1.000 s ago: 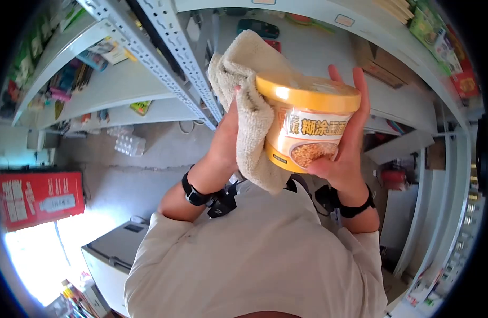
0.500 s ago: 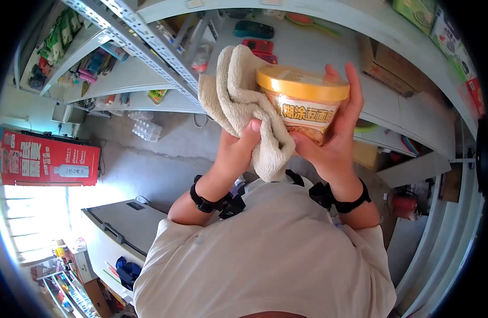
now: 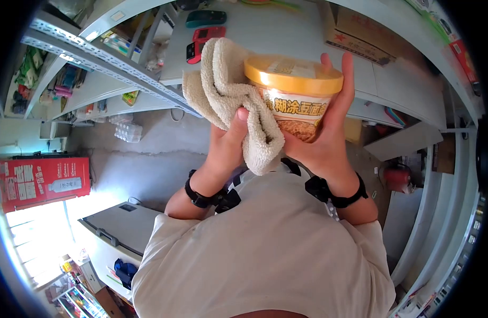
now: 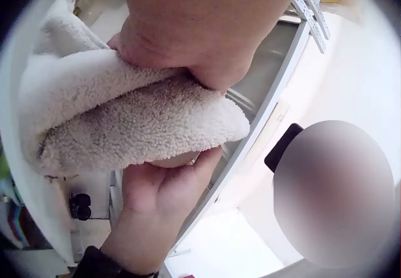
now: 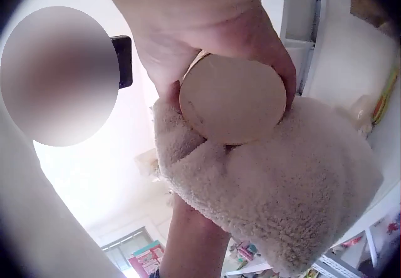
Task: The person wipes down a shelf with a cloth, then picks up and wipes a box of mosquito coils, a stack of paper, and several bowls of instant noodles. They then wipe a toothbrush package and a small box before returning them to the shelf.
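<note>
The tub (image 3: pixel 298 105) is clasped by the right grip (image 3: pixel 330 140); against its nine-o'clock side, cloth (image 3: pixel 262 140) is apparently pinched by the left grip (image 3: pixel 227 146).

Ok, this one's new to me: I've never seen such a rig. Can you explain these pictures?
There's no robot: a person works bare-handed, filmed from the head and each wrist. In the head view, looking down, the left hand holds a cream towel against a yellow-lidded tub, which the right hand grips. The left wrist view shows mostly towel; the right one shows the tub's pale round underside. On the shelf beyond lie red and teal items and a cardboard box.
</note>
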Motion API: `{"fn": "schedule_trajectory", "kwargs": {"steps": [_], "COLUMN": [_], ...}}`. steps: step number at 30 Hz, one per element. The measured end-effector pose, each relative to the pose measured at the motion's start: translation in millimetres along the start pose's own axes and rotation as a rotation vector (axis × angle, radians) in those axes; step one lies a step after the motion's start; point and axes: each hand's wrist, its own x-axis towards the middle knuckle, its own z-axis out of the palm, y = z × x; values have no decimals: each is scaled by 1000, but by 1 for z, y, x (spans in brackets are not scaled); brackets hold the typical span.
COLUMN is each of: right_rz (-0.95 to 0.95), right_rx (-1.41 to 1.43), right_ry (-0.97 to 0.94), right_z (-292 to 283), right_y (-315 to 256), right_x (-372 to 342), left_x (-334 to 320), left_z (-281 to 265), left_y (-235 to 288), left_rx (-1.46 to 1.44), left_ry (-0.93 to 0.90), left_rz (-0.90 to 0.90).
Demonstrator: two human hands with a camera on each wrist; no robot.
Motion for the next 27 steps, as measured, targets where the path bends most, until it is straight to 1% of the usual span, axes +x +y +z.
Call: {"fn": "schedule_trajectory", "kwargs": {"steps": [2, 5, 8, 11, 14, 17, 20, 23, 26, 27], "right_rz": [-33, 7, 40, 23, 53, 88, -5, -28, -22, -14], "right_rx": [16, -2, 101, -4, 163, 229, 252, 326, 154, 162], "right_ry": [14, 41, 42, 28, 58, 69, -8, 69, 133, 146], "right_z": [-2, 0, 18, 32, 57, 80, 93, 104, 107, 108], "right_y": [1, 6, 8, 19, 22, 16, 25, 27, 32, 32], "right_x": [-1, -1, 7, 13, 21, 31, 37, 41, 51, 53], "left_x": [4, 10, 15, 22, 29, 38, 45, 52, 59, 61], "left_z": [2, -3, -13, -31, -48, -69, -79, -90, -87, -86], "left_y": [-1, 3, 14, 27, 47, 51, 64, 69, 76, 78], "left_rx": [15, 67, 41, 64, -111, -195, -169, -155, -90, -73], "left_ry": [5, -14, 4, 16, 48, 109, 63, 52, 43, 38], "left_rz": [-18, -49, -70, -79, -135, -164, -118, -121, -110, -114]}}
